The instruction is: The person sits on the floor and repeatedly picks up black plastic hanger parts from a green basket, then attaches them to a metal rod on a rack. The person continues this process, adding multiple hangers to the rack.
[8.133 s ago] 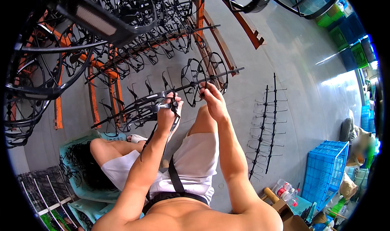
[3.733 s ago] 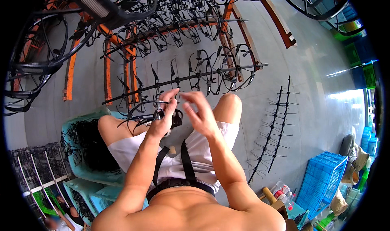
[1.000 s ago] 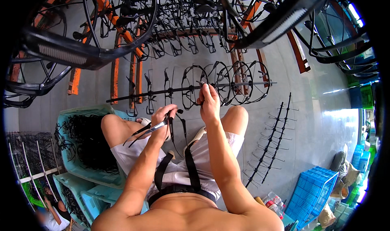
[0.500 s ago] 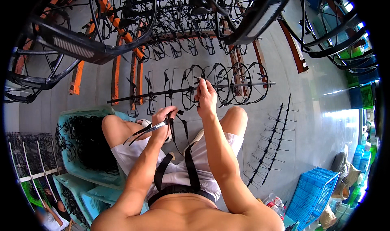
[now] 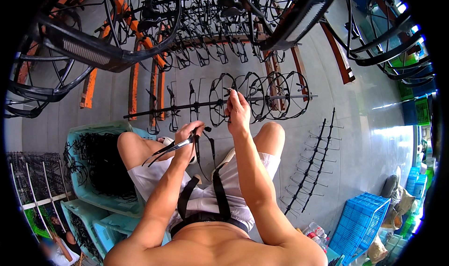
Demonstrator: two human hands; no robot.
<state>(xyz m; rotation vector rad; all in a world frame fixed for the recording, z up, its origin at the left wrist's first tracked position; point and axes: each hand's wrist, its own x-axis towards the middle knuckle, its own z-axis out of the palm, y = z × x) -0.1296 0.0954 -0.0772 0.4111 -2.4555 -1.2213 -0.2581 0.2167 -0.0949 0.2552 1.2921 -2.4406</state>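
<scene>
Head view: a black rod (image 5: 142,114) was seen slung crosswise, from 9 o'clock to just short of 3, with black hoops (image 5: 267,97) grouped on its right part and upright black pieces (image 5: 191,95) on its left.
Left-hand load: slim black-and-silver frames (image 5: 180,146) were held in a curled grasp by the left hand (image 5: 188,134), toward 9 o'clock below the rod; their number could not be told.
Right-hand pinch: thumb and forefinger of the right hand (image 5: 239,111) were narrowed at 1 o'clock, and a small glinting tip (image 5: 231,89) was apparently gripped; whether the rod behind was touched could not be told.
Hoop count: about four were made out, against about two in the earliest picture, so more of the rod was judged to be taken up.
Latest change: both hands had been brought close together below the rod a few seconds earlier; by now they were parted, the right raised to rod height. Hardly any shift was shown over the last half second, so a careful, fine action was suggested.
Floor (image 5: 299,137) at 4 o'clock: two thinner pronged rods (image 5: 329,136) were laid flat, with a blue crate (image 5: 358,219) set beyond.
Teal crate (image 5: 105,208) at 8 o'clock: black strands (image 5: 110,168) were heaped inside.
</scene>
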